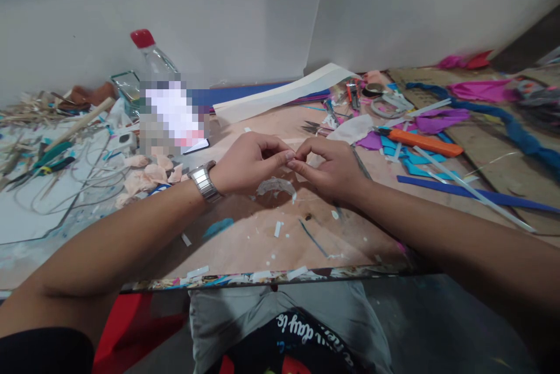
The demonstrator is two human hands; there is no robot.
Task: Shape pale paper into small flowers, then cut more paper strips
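Hands pinched together at frame centre

Left hand (247, 161) and right hand (332, 167) meet knuckle to knuckle in the middle of the frame. Both are curled almost closed, with thumb and forefinger tips pressed together. I cannot tell what sits between the tips, as it is too small to see. A curled clear strip (275, 186) lies just below the hands on the table (245, 245); I cannot tell whether it touches a finger. A metal watch (205, 182) is on the left wrist.

Surroundings: a bottle (154, 79) with a red cap stands upper left, with peach petals (151, 172) near the left wrist. Green-handled pliers (48, 157) lie at far left among wire loops. Scissors (317, 127) lie just above the right hand. An orange knife (424, 142) and blue strips (472, 193) lie to the right. White scraps dot the table below the hands. Nothing blocks my view of the fingertips.
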